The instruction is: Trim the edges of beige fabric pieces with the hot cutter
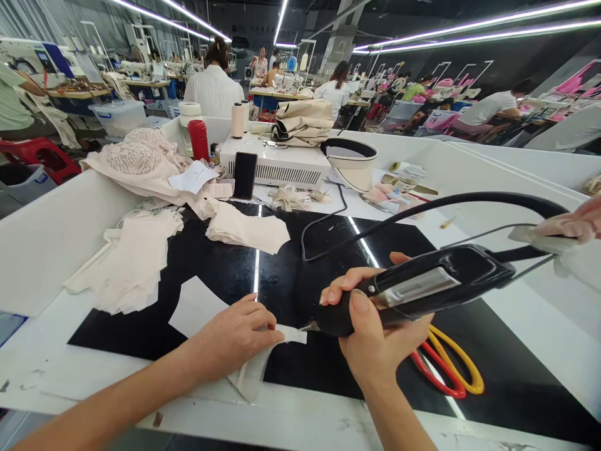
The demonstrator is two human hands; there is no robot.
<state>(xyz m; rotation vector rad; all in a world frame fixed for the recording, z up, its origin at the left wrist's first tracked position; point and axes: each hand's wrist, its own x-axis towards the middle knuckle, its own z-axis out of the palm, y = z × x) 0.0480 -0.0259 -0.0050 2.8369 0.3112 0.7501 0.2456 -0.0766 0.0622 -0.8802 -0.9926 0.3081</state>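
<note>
My left hand point(244, 335) presses its closed fingertips on a thin pale fabric piece point(295, 334), whose narrow end sticks out to the right over a black mat point(310, 369). My right hand point(382, 347) is wrapped round a black corded hand tool point(436, 285) with a silver plate on its side. The tool's thin metal tip points left and meets or hovers just above the fabric's end; I cannot tell which. Beyond my left wrist lies a white sheet-like piece point(195, 307), partly covered. Red and yellow scissor-like handles point(462, 369) lie right of my right wrist.
Stacked fabric pieces point(134, 260) and another stack point(248, 228) lie farther back. A phone point(245, 175) leans against a white vented box point(277, 164). The tool's thick cable point(451, 199) arches rightward. Another person's blurred hand point(585, 222) holds whitish material at the right edge.
</note>
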